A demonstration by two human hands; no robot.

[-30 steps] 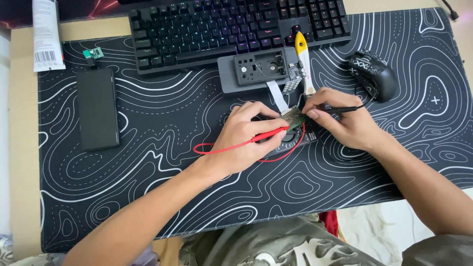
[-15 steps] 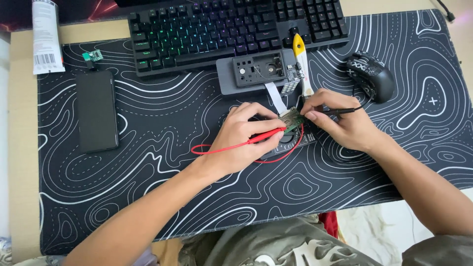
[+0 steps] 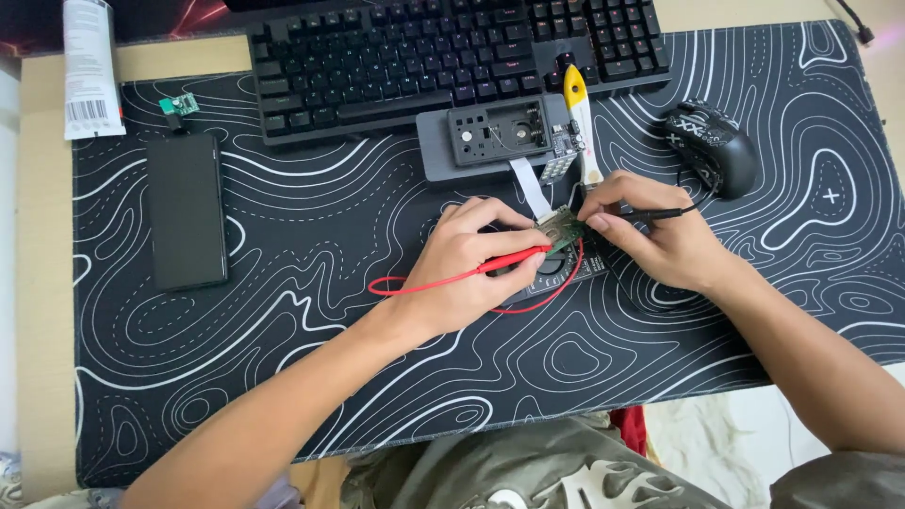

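Head view: black contour-patterned desk mat (image 3: 283, 311)

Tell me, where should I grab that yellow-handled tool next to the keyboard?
Probably by the yellow handle, coming from above. The tool lies flat on the desk mat, handle end pointing toward the keyboard; its white end sits close to the right hand.

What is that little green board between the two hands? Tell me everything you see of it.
The small green circuit board lies tilted at the middle of the black patterned desk mat. A white flat ribbon cable runs from it to the grey opened device. The left hand brings a red probe to it, the right hand a black probe.
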